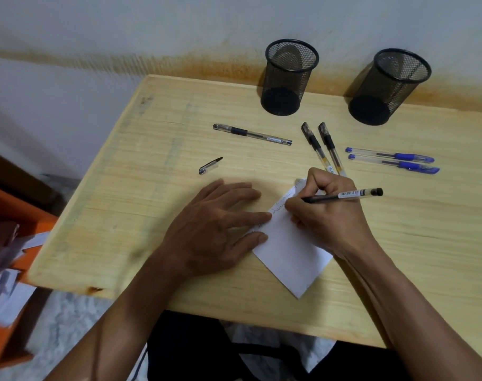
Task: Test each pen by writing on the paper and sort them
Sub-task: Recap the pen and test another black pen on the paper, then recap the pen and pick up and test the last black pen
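The right hand (330, 215) has its fingers (321, 185) pinched round an uncapped black pen (341, 195), tip on the paper (289, 248) beneath them to test the ink. The left hand (215, 229) lies flat, fingers straight, pinning the sheet's edge against sliding. Beyond the fingers, untested pens and two mesh cups (289, 78) wait on the bench (151, 188).

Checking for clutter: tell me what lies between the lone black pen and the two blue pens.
Head view: two capped black pens side by side, between the lone black pen and the blue pens.

Stained white wall (151, 28) — wooden desk (140, 188)
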Demonstrator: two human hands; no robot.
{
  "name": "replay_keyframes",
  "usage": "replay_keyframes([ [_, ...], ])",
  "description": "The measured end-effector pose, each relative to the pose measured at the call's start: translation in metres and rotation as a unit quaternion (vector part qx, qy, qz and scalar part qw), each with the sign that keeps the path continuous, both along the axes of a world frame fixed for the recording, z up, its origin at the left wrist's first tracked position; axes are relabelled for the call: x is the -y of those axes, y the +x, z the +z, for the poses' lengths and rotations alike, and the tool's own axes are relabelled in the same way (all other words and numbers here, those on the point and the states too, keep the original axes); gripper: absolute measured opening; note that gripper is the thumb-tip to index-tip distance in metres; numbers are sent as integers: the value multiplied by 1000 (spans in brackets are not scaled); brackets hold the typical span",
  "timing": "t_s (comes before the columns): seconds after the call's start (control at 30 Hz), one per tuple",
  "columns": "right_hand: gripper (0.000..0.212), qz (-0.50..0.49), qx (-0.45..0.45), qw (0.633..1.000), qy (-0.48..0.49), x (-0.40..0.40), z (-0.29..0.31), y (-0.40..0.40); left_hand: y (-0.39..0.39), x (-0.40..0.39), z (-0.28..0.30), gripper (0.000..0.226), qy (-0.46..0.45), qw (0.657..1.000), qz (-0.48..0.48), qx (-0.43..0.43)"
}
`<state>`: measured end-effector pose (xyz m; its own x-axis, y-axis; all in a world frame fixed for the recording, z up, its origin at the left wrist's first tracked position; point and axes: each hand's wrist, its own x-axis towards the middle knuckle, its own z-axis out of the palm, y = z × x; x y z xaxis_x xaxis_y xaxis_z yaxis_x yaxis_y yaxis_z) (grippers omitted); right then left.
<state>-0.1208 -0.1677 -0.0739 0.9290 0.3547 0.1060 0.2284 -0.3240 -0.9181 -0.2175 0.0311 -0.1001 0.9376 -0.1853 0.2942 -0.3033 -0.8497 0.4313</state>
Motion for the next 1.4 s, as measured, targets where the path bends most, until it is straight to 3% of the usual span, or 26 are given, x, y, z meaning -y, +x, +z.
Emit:
replay_keyframes([
  [0.1, 19, -1, -27, 1000, 2, 0, 5, -2, 0, -1, 0, 34, 3, 1000, -3, 1],
  [0.17, 22, -1, -106, 991, 81, 3, 11, 1, 0, -1, -1, 34, -10, 1000, -2, 2],
  [0.27, 30, -32, -254, 928, 269, 11, 19, 7, -1, -1, -1, 33, -29, 1000, 8, 5],
  [0.33, 29, -51, -295, 887, 350, 15, 23, 9, -1, -1, -1, 34, -37, 999, 8, 19],
  [0.4, 27, -56, -299, 871, 386, 19, 29, 7, -1, 0, -1, 36, -59, 996, 29, 61],
  [0.53, 26, -58, -213, 909, 353, 36, 48, -4, 0, -1, 11, 27, -171, 956, 204, 122],
  [0.6, 23, -64, -164, 928, 328, 46, 52, -10, 5, -9, 15, 32, -126, 947, 282, 90],
  [0.7, 21, -71, -165, 930, 322, 58, 48, -21, 16, -21, 16, 39, -61, 943, 326, 19],
  [0.8, 25, -77, -174, 932, 309, 68, 40, -33, 20, -21, 14, 41, -36, 941, 335, -7],
  [1.0, 12, -136, -170, 937, 273, 84, 31, -51, 23, -16, 15, 36, -38, 944, 328, 14],
  [1.1, 10, -147, -146, 944, 255, 85, 36, -55, 22, 2, 29, 32, -120, 947, 295, 36],
  [1.23, 12, -123, -109, 952, 259, 81, 46, -53, 15, 38, 48, 8, -220, 946, 229, 60],
  [1.33, 15, -79, -113, 948, 285, 79, 54, -53, 8, 52, 57, 12, -258, 947, 184, 48],
  [1.4, 10, -77, -79, 963, 247, 76, 57, -53, 5, 55, 59, 11, -265, 950, 157, 51],
])
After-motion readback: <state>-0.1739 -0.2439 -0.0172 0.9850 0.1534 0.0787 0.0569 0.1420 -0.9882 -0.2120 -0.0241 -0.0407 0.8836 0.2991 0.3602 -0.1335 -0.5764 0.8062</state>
